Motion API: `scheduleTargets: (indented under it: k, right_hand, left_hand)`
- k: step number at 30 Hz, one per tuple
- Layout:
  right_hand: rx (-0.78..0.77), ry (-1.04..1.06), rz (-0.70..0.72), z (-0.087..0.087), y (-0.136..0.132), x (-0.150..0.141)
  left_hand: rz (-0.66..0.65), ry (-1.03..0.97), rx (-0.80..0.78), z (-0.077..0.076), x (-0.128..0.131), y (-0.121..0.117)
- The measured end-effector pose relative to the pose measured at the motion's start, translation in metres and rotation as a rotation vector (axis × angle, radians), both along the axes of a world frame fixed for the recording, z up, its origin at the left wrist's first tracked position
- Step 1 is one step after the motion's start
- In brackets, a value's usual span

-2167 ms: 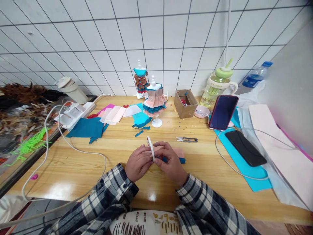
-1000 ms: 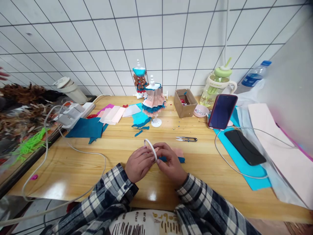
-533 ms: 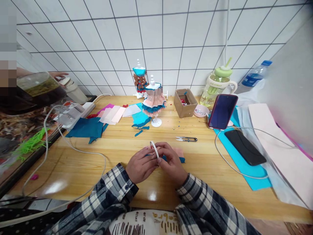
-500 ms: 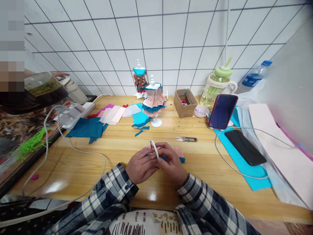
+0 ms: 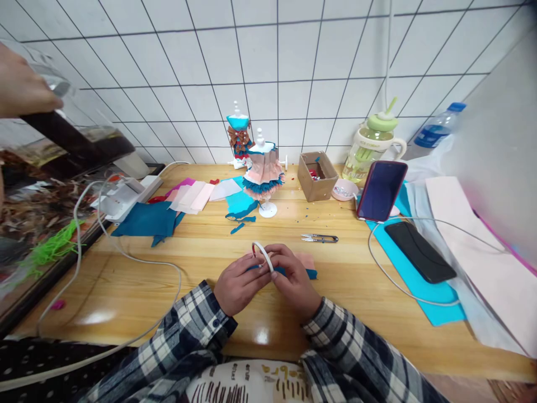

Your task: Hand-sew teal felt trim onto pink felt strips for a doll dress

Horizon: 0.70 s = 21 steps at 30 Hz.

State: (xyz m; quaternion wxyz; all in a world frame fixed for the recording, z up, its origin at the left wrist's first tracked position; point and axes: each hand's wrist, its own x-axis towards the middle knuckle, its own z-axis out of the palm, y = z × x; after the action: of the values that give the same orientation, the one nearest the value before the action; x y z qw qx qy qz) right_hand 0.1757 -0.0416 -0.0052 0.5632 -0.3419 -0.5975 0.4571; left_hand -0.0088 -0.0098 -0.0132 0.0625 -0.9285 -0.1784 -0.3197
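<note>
The counter (image 5: pixel 348 324) is carrying everything. At far left, another person's hand (image 5: pixel 25 87) is holding a jug (image 5: pixel 103 146) of dark liquid near the power strip (image 5: pixel 153 186); if the jug is tipping or bumping, we are risking liquid on the plugs. The dressed stand (image 5: pixel 265 168) is standing upright beyond our hands, and a careless reach could be knocking it. The white cable (image 5: pixel 146 261) is curving close to our left sleeve (image 5: pixel 195 313), so a wide elbow movement could be dragging it. Near the middle, our right hand (image 5: pixel 296 282) is closing its fingers on the lower edge of the white ring (image 5: pixel 264 255). Our left hand (image 5: pixel 237 285) is lying against it with bent fingers; how firmly it is gripping, we cannot tell. Because the band is looking narrow, an uneven pinch could be making it slip, perhaps onto the pink and teal fabric (image 5: pixel 305 261) just beside.
</note>
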Motion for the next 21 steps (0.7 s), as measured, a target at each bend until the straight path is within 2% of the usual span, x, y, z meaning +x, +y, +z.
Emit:
scheduleTargets:
  k: [5,14,18,21]
  right_hand:
    - [-0.064,0.012,-0.014,-0.0041,0.0023,0.0024]
    - [-0.019,0.003,-0.027,-0.0001,0.0008,-0.0027]
    - [-0.007,-0.01,-0.023,0.0002,0.0005,-0.003]
    - [-0.019,-0.002,-0.024,-0.0013,0.0009,-0.002]
  left_hand:
    - [-0.005,0.031,-0.001,-0.0035,-0.0007,-0.0014]
    - [0.0,-0.062,-0.239,0.0013,0.0002,-0.0017]
    - [0.009,-0.118,-0.214,0.0005,-0.0001,0.0009]
    - [-0.024,-0.081,-0.16,-0.0025,-0.0009,0.0021]
